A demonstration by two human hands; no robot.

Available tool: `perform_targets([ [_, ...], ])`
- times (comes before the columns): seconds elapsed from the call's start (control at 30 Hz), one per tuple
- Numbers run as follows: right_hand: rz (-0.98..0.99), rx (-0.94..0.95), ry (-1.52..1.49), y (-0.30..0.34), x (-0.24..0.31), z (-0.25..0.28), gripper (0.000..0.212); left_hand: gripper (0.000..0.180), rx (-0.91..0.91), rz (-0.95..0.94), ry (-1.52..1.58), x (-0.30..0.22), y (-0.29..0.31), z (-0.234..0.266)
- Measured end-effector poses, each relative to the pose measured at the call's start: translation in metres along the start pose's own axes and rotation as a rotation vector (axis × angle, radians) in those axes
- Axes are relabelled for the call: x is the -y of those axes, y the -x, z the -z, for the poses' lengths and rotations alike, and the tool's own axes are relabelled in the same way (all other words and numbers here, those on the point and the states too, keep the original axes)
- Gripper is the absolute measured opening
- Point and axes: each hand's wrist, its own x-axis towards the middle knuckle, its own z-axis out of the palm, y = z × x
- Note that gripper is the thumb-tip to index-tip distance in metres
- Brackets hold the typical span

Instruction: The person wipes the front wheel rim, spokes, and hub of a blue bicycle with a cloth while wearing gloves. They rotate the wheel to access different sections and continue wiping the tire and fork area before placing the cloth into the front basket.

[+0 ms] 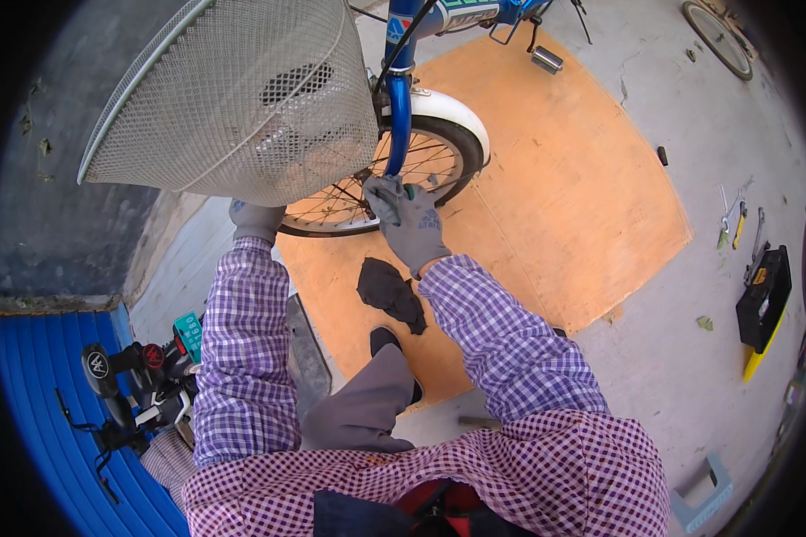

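A blue bicycle with a white front fender (pixel 452 112) stands before me, its front wheel (pixel 439 157) over an orange board. Both my hands wear grey gloves. My right hand (pixel 415 231) is closed on a grey rag (pixel 385 199), held at the lower end of the blue fork (pixel 399 134) by the wheel hub. My left hand (pixel 256 219) reaches beneath the wire mesh basket (pixel 242 107), near the front of the tyre. The basket hides its fingers, so its grip does not show.
A black cloth (pixel 391 294) lies on the orange board (pixel 564 197) near my foot. Wrenches (pixel 734 219) and a black toolbox (pixel 763 300) are on the floor at right. A scooter's handlebar (pixel 121 385) stands at left, a grey-blue stool (pixel 703 497) at lower right.
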Motion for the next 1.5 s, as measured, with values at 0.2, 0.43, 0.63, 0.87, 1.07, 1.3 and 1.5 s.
perform_targets([
  [0.2, -0.507, 0.381, -0.354, 0.025, 0.001, 0.012, 0.032, 0.044, -0.229, -0.062, -0.005, -0.009, -0.015, 0.021],
  [0.43, -0.355, -0.405, -0.858, -0.021, 0.026, 0.050, 0.041, 0.041, -0.460, -0.240, -0.121, -0.017, -0.022, 0.023],
  [0.63, -0.641, -0.195, -0.940, -0.027, 0.037, 0.054, 0.036, 0.041, -0.498, -0.280, -0.108, -0.037, -0.012, 0.039],
  [0.87, -0.246, -0.377, -0.865, 0.010, 0.076, 0.072, 0.041, 0.042, -0.517, -0.304, -0.145, -0.046, -0.011, 0.047],
  [1.07, 0.271, -0.623, -0.235, -0.056, 0.092, 0.062, 0.048, 0.045, -0.545, -0.286, -0.239, -0.067, -0.007, 0.055],
  [1.3, 0.054, -0.442, -0.200, -0.055, 0.029, 0.048, 0.027, 0.044, -0.559, -0.292, -0.293, -0.074, -0.013, 0.061],
  [1.5, -0.041, -0.380, -0.202, -0.036, 0.027, 0.020, 0.044, 0.041, -0.509, -0.291, -0.090, -0.071, -0.016, 0.060],
])
